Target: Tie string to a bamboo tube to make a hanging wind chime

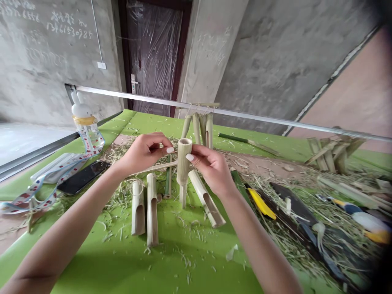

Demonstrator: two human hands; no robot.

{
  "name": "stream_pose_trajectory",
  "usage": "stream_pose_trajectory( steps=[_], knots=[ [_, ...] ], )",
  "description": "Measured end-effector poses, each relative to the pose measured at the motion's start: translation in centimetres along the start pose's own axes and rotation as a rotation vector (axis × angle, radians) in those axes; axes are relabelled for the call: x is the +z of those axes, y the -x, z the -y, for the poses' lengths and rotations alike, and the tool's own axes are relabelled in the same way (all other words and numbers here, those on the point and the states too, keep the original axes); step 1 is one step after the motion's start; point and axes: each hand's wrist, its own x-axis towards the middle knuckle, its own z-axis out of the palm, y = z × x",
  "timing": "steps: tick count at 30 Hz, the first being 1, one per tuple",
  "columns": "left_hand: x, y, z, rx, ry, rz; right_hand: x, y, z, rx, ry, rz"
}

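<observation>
My right hand [211, 165] pinches the rim of a pale, cut bamboo tube [183, 163] and holds it upright above the green mat [171, 261]. Left of the tube's open top, my left hand [143, 152] is closed in a pinch; what its fingertips hold is too small to make out. A thin bamboo stick [159, 166] runs just under that hand. Three more cut bamboo tubes lie on the mat below: two side by side [138, 208] [152, 210] and one slanted [206, 199].
Bamboo shavings litter the mat. A black phone [82, 177] and a bottle with a patterned strap [87, 126] lie at left. Yellow-handled tools [261, 204] and a dark blade lie at right. Bamboo tubes hang from a metal rail [260, 118] behind.
</observation>
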Motion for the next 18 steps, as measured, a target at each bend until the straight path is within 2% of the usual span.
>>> stream_pose_trajectory(
  steps=[4, 8, 14, 18],
  knots=[
    [-0.7, 0.0, -0.1, 0.117, -0.135, -0.018, 0.1, 0.0, -0.3, -0.011, -0.028, 0.029],
    [-0.5, 0.0, 0.3, 0.155, -0.129, -0.033, 0.3, 0.1, -0.3, -0.023, -0.025, 0.047],
    [0.8, -0.3, 1.8, 0.06, 0.073, -0.024, 1.0, 0.4, 0.0, -0.01, -0.001, 0.034],
    [-0.3, -0.6, 3.1, 0.049, -0.078, -0.078, 1.0, 0.4, -0.2, -0.001, 0.014, 0.021]
  ],
)
